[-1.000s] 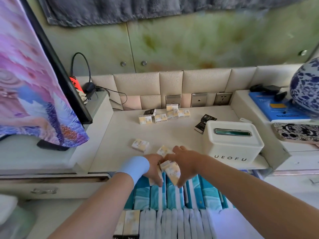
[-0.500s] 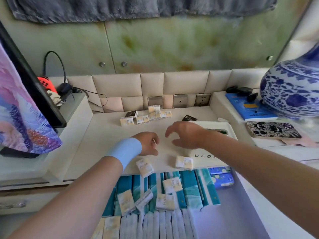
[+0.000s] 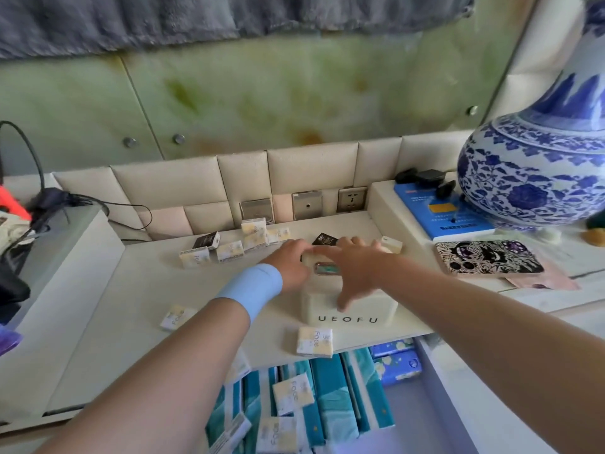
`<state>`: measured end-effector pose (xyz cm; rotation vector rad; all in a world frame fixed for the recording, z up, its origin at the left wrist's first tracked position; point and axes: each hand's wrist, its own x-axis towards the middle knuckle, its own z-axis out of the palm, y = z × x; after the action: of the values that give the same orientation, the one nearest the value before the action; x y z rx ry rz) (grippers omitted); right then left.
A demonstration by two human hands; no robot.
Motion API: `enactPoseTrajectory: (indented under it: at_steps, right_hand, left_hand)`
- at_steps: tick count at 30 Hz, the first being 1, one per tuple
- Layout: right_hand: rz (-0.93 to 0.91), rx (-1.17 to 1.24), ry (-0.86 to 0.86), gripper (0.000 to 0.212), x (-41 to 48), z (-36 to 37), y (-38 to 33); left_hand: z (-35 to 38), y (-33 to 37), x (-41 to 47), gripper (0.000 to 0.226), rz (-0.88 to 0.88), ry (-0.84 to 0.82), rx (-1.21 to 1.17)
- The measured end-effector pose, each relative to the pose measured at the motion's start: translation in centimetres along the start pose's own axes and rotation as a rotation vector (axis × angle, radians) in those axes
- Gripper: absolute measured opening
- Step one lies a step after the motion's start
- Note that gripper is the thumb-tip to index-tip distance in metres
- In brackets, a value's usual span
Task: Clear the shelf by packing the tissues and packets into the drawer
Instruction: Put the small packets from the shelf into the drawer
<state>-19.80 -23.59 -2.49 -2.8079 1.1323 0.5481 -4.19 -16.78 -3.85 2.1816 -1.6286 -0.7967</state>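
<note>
Both my hands reach over the white tissue box (image 3: 350,311) on the shelf (image 3: 131,309). My left hand (image 3: 289,265) is at its left top edge, and my right hand (image 3: 355,267) lies spread across its lid with straight fingers. Whether the left fingers curl on anything is hidden. Small yellow-white tissue packets (image 3: 229,249) and a black packet (image 3: 206,240) lie at the back of the shelf. Two more packets (image 3: 314,340) (image 3: 175,317) sit near the front edge. The open drawer (image 3: 425,404) below holds teal tissue packs (image 3: 330,391) and dropped packets (image 3: 293,393).
A large blue-and-white vase (image 3: 537,158) stands on the right ledge beside a blue book (image 3: 438,211) and a patterned phone (image 3: 487,258). Wall sockets (image 3: 352,198) line the padded back. Cables and a black charger (image 3: 49,198) sit on the left ledge.
Both hands let the packets fall into the drawer, then moved up and back across the shelf onto the tissue box. The camera swung to the right.
</note>
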Motion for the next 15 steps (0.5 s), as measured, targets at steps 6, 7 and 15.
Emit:
enactPoseTrajectory:
  at_steps: [6,7,15]
  right_hand:
    - [-0.024,0.514,0.015,0.084,1.6,-1.7,1.9]
    - [0.026,0.674,0.092,0.06,2.1,-2.2,3.2]
    - [0.233,0.103,-0.016,0.067,5.0,-0.6,11.3]
  left_hand:
    - [-2.2,-1.1,3.4,0.044,-0.067,0.086,0.103]
    - [-2.6,-0.7,4.1,0.046,-0.064,0.085,0.12]
    - [-2.3,5.1,10.7,0.043,0.03,-0.067,0.279]
